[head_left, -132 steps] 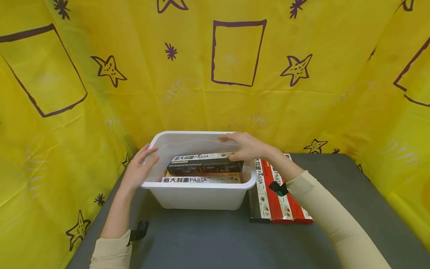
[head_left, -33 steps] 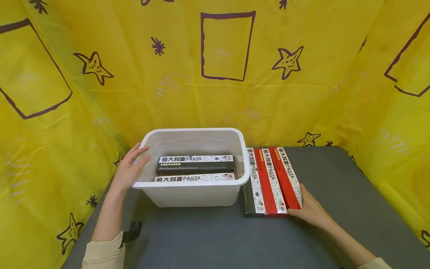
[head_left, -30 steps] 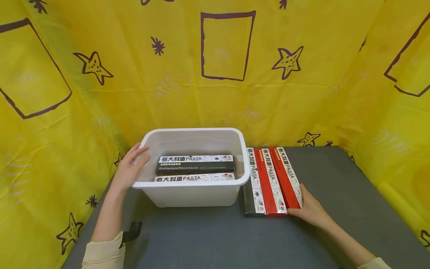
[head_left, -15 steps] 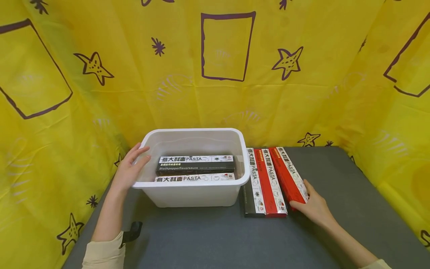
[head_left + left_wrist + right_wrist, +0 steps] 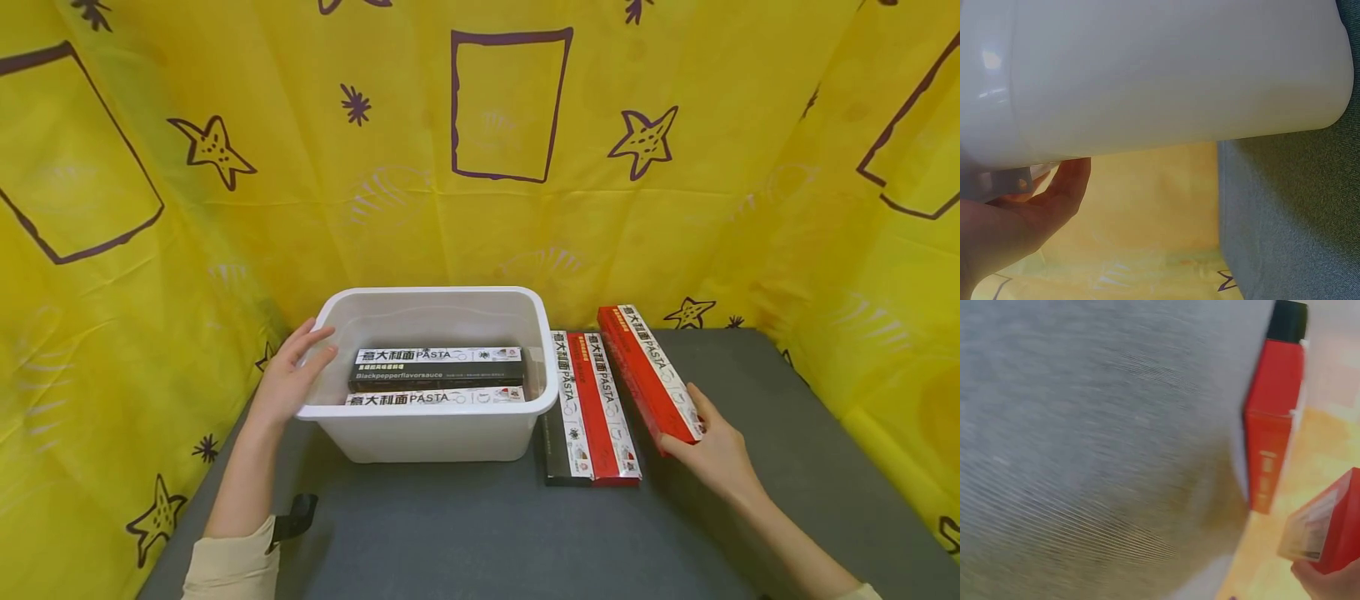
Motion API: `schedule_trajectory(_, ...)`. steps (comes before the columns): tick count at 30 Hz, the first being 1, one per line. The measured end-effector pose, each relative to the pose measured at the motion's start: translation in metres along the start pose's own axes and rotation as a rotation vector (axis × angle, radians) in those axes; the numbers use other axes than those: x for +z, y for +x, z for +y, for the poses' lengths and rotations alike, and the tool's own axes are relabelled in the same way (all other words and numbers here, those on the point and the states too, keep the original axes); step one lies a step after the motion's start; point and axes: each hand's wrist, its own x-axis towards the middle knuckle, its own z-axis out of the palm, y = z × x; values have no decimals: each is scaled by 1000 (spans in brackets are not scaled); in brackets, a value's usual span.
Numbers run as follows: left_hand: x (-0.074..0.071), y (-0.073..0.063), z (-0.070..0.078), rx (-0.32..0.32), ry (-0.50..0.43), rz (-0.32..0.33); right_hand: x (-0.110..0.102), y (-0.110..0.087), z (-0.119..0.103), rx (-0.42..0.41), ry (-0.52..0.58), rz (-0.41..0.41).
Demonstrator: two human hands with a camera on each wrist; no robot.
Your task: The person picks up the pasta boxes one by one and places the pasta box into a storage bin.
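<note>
My right hand (image 5: pixel 716 454) grips the near end of a red pasta box (image 5: pixel 637 379) with a white printed side, thumb on the left and fingers on the right. The box is raised and tilted, its far end higher. In the right wrist view, that red box (image 5: pixel 1341 525) is at the right edge, apart from the boxes on the table. My left hand (image 5: pixel 283 383) holds the left rim of a white plastic tub (image 5: pixel 427 442); in the left wrist view its fingers (image 5: pixel 1072 187) curl by the rim. Inside the tub lie a black pasta box (image 5: pixel 442 372) and another pasta box (image 5: pixel 435 397).
A black pasta box (image 5: pixel 558 450) and a red pasta box (image 5: pixel 600 417) lie side by side on the grey table (image 5: pixel 465 533), close to the tub's right side. A yellow patterned cloth (image 5: pixel 360 233) hangs behind and on both sides.
Earlier my right hand was over the tub, then at the right-hand red box in the row. That box has since been lifted away, rightward and up. My left hand stays on the rim.
</note>
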Motion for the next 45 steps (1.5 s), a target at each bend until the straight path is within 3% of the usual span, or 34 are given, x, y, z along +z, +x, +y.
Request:
schedule_trajectory(12,-1,-1,2,6,16,-16,-35,10,-35,-110,77,8)
schedule_trajectory(19,-1,-2,3,5,21,-29,-45,18,-51,-164,183,-37)
schedule_trajectory(35,1,1,0,6,25,-15,-46,38,-88,-378,451,-151)
schedule_trajectory(45,0,0,-1,10,25,-13,-39,43,-111,-452,586,-232)
